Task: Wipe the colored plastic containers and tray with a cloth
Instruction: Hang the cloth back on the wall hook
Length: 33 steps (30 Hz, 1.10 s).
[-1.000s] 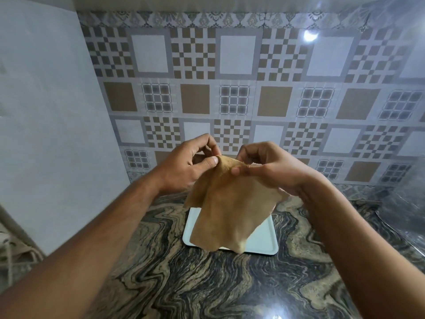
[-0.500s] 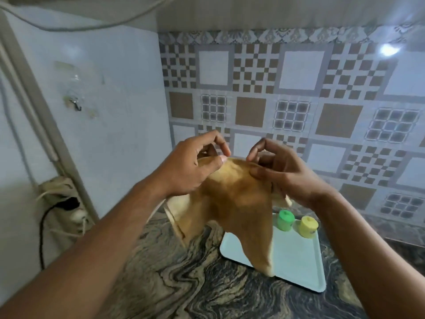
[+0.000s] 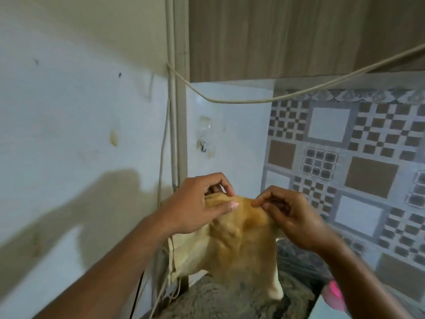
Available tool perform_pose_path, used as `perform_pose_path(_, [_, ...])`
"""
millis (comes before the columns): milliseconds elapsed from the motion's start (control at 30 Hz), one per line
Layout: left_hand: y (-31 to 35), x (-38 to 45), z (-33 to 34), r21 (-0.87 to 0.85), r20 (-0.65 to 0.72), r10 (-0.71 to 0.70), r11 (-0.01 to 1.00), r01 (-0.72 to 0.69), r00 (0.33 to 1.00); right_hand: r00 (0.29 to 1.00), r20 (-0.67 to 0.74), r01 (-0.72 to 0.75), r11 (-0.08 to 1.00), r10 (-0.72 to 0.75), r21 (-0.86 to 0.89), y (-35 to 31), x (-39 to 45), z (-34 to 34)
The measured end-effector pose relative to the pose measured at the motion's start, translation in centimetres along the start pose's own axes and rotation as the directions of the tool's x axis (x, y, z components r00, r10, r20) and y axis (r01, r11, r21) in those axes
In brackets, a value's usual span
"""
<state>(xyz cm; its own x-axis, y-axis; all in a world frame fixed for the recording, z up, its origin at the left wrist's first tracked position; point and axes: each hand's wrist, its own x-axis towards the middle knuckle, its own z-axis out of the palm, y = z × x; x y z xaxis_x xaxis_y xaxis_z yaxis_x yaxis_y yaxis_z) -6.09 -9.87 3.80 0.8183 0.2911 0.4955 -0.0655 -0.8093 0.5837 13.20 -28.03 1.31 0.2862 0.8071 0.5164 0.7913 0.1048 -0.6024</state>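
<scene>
Two hands: the left hand point(image 3: 195, 203) and right hand point(image 3: 292, 217) are pinching the top edge of the cloth point(image 3: 241, 245), thumbs against fingers.
Cloth: it is hanging below both hands, bunched between them.
Tray: a pale corner point(image 3: 322, 307) is showing under the right forearm, well below the cloth.
Containers: one pink shape point(image 3: 333, 293), blurred, is peeking beside the right forearm; others are hidden.
Progress: wiping is seemingly not begun; the cloth is touching neither tray nor container, so all of it is likely remaining.
</scene>
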Motion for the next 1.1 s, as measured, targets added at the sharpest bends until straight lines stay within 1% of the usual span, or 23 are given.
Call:
perform_pose_path(167, [-2.4, 1.9, -2.8, 0.16, -0.13, -0.056, 0.984, 0.077, 0.99, 0.996, 0.08, 0.036, 0.999, -0.037, 0.008, -0.5, 5.5, 1.9])
perform_pose_path(333, [-5.2, 5.4, -4.3, 0.262, -0.181, -0.054, 0.96, 0.101, 0.982, 0.995, -0.016, 0.091, 0.976, -0.096, -0.197, 0.9, 12.1, 3.2])
perform_pose_path(400, [-6.1, 7.0, -4.5, 0.316, -0.228, -0.028, 0.943, 0.101, 0.973, 0.993, -0.035, 0.103, 0.963, -0.116, -0.249, 1.3, 14.7, 3.5])
perform_pose_path(533, [-7.3, 9.6, -4.6, 0.397, -0.318, -0.027, 0.904, 0.159, 0.948, 0.99, -0.039, 0.113, 0.941, -0.132, -0.32, 2.1, 19.0, 4.0])
perform_pose_path(733, [-7.8, 11.3, -4.1, 0.573, -0.35, 0.058, 0.803, 0.165, 0.935, 0.991, -0.042, 0.106, 0.939, -0.126, -0.327, 3.4, 22.7, 4.4])
perform_pose_path(833, [-8.2, 11.5, -3.7, 0.618, -0.368, 0.085, 0.766, 0.176, 0.926, 0.991, -0.027, 0.117, 0.939, -0.133, -0.325, 3.7, 23.5, 4.8])
perform_pose_path(1000, [-8.6, 11.3, -3.4, 0.685, -0.343, 0.1, 0.707, 0.176, 0.934, 0.991, 0.016, 0.133, 0.94, -0.135, -0.313, 4.3, 23.6, 5.5])
perform_pose_path(1033, [-8.6, 11.3, -3.3, 0.709, -0.337, 0.099, 0.681, 0.183, 0.936, 0.991, 0.015, 0.131, 0.946, -0.132, -0.298, 4.5, 23.4, 5.8])
perform_pose_path(1100, [-8.8, 11.2, -3.0, 0.776, -0.33, 0.113, 0.598, 0.202, 0.937, 0.993, -0.007, 0.114, 0.96, -0.12, -0.255, 4.8, 22.9, 6.4])
